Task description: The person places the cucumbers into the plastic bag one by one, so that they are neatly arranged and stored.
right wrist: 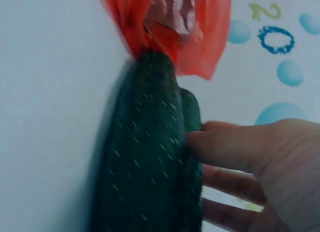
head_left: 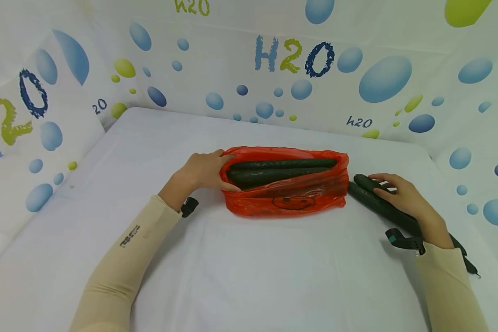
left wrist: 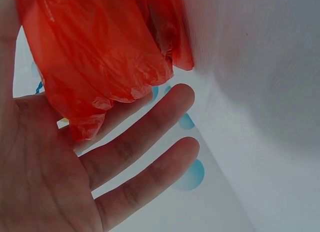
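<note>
In the head view a red plastic bag [head_left: 292, 203] with a drawn smiling face lies mid-table, its mouth spread along the top. Two dark green cucumbers [head_left: 280, 175] show side by side inside it. My left hand [head_left: 207, 170] is at the bag's left end, thumb and forefinger either side of the mouth. Its other fingers [left wrist: 145, 127] stretch out straight in the left wrist view. To the right of the bag, my right hand [head_left: 406, 198] holds a cucumber [right wrist: 191, 112] between thumb and fingers. Alongside it lies another long cucumber [right wrist: 150, 142], its tip right at the bag.
White cloth covers the table [head_left: 274, 272]. Behind it rises a white curtain [head_left: 216, 55] with blue and green dots and H2O lettering. Below my right wrist, the stem end of a cucumber [head_left: 470, 266] reaches toward the table's right side.
</note>
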Motion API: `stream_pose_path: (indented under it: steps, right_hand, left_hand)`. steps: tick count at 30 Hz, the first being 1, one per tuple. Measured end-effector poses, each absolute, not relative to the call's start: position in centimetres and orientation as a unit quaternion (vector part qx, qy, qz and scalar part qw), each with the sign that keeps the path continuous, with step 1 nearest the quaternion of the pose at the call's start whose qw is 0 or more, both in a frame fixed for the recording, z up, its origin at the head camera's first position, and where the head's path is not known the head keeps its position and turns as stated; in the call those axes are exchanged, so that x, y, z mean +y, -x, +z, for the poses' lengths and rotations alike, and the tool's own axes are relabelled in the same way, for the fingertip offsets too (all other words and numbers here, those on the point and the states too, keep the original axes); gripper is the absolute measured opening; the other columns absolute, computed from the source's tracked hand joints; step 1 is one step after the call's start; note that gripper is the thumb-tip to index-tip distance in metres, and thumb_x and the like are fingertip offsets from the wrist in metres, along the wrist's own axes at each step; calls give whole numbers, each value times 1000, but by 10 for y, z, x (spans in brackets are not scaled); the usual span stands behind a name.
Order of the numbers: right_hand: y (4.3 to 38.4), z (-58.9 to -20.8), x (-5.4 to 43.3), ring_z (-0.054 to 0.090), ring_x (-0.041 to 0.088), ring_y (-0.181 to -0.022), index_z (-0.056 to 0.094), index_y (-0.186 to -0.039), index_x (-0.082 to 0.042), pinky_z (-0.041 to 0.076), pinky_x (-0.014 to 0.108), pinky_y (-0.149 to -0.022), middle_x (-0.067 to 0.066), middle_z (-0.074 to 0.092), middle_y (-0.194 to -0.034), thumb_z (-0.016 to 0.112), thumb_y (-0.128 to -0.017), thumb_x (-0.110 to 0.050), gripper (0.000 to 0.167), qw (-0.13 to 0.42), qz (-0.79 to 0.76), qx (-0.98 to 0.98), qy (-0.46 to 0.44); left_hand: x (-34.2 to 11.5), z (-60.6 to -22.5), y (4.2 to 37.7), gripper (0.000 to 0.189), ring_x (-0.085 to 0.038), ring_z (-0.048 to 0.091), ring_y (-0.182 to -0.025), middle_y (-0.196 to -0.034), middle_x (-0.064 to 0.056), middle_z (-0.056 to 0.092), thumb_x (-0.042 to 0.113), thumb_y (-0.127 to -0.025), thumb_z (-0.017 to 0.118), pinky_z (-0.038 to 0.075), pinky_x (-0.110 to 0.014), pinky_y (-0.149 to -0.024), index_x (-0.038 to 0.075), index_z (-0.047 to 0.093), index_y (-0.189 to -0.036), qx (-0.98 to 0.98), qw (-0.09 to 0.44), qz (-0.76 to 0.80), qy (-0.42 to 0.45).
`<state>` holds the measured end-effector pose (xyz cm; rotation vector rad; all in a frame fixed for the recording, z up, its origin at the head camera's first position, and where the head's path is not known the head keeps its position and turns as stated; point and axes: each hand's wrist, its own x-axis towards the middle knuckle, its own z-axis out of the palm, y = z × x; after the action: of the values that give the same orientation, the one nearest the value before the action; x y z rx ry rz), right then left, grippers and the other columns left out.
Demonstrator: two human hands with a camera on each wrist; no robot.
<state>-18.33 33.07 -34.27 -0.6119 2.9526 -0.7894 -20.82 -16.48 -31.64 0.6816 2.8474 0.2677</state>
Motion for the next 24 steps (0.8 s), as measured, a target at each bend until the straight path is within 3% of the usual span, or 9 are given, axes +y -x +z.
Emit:
stream_pose_path:
  steps: [2,4,8,11,17,24]
  right_hand:
    - [182,-344,338,56,52,-105,48,-134,5,44,13,-81,33,52,-127,58,-94,1,42,23,-252,943,214]
    - [182,-344,344,56,50,-106,46,-138,2,38,6,-79,32,51,-128,58,-93,3,46,34,-252,939,232]
    - [179,-343,351,55,52,-108,40,-143,-2,52,36,-89,33,50,-130,57,-95,1,51,69,-242,939,236]
    - [179,-339,353,54,54,-110,39,-144,-1,44,64,-90,35,52,-128,57,-98,-8,50,99,-225,947,207]
    - [181,-336,357,56,50,-108,40,-138,9,44,63,-89,35,58,-117,52,-101,-17,46,131,-185,957,180]
    - [178,-339,360,61,45,-100,43,-132,8,46,58,-84,30,63,-108,53,-100,-12,40,104,-170,958,206]
  left_hand:
    - [-164,-317,207,95,-34,56,-118,-141,-19,47,62,-77,71,50,-55,-93,11,38,-150,963,101,91,-232]
    - [-164,-318,207,95,-34,56,-118,-142,-19,47,62,-77,71,50,-55,-93,11,38,-150,964,100,87,-232]
    - [-165,-321,208,95,-35,56,-118,-142,-20,46,62,-77,70,49,-56,-93,11,37,-151,963,106,84,-232]
    - [-167,-320,209,95,-35,56,-117,-142,-19,47,62,-77,70,50,-56,-93,11,37,-151,964,107,82,-229]
    - [-167,-318,212,96,-36,56,-117,-142,-20,47,63,-77,70,50,-56,-92,11,37,-150,965,101,78,-228]
    - [-163,-321,212,96,-36,56,-117,-142,-19,47,63,-76,70,50,-56,-92,12,37,-151,965,105,80,-228]
